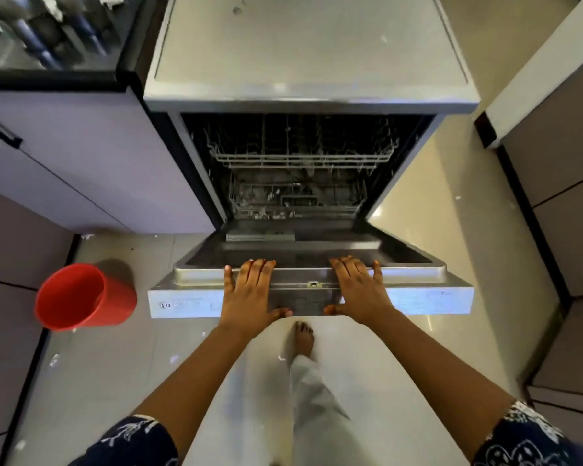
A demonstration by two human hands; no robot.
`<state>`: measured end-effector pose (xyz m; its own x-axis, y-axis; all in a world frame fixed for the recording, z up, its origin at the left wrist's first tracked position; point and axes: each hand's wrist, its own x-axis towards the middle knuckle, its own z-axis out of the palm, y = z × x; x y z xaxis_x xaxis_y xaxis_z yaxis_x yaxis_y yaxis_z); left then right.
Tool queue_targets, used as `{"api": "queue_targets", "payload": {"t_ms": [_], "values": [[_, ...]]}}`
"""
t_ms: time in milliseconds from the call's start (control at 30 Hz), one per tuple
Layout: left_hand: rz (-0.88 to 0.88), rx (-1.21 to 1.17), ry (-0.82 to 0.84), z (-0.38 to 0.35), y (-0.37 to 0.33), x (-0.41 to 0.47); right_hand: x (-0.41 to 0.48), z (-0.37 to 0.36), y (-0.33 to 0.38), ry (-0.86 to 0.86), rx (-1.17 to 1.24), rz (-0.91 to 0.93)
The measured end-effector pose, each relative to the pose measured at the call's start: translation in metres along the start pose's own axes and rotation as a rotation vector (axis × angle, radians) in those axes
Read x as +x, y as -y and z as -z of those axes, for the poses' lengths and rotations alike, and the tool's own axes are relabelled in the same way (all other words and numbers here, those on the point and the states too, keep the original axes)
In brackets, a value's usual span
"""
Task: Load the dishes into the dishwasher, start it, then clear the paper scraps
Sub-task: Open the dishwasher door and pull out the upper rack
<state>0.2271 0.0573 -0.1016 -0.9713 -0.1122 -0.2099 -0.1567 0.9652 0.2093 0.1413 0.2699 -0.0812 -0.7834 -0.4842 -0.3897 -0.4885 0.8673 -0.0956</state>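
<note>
The steel dishwasher (pixel 310 95) stands in front of me with its door (pixel 418 297) swung partly down. My left hand (pixel 249 290) and my right hand (pixel 359 289) lie flat on the door's top edge, fingers spread over the rim and thumbs against the control strip. Inside, the upper rack (pixel 303 156) and the lower rack (pixel 297 200) show as grey wire baskets; what they hold is too dark to tell. Small white paper scraps (pixel 54 359) lie scattered on the tiled floor.
A red bucket (pixel 81 297) sits on the floor left of the door. A lilac cabinet (pixel 81 156) with a dark countertop (pixel 48 38) is at the left, more cabinets at the right. My bare foot (pixel 303 341) is just before the door.
</note>
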Motion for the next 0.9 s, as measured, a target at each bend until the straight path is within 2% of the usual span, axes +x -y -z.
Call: {"api": "queue_targets", "payload": {"t_ms": [200, 333, 467, 567, 767, 900], "values": [[-0.042, 0.016, 0.077, -0.108, 0.005, -0.088, -0.060, -0.133, 0.032, 0.036, -0.072, -0.080], [-0.013, -0.018, 0.212, -0.171, 0.011, -0.122, -0.077, -0.215, 0.046, 0.170, -0.091, -0.177], [0.004, -0.014, 0.375, -0.226, 0.015, -0.138, -0.083, -0.282, 0.037, 0.268, -0.058, -0.123], [0.005, -0.006, 0.417, -0.278, 0.025, -0.150, -0.082, -0.336, 0.031, 0.312, -0.001, -0.073], [0.005, 0.050, 0.473, -0.358, 0.035, -0.161, -0.080, -0.411, 0.014, 0.296, 0.102, 0.054], [-0.007, 0.046, 0.496, -0.392, 0.044, -0.160, -0.071, -0.432, -0.005, 0.435, 0.058, 0.219]]}}
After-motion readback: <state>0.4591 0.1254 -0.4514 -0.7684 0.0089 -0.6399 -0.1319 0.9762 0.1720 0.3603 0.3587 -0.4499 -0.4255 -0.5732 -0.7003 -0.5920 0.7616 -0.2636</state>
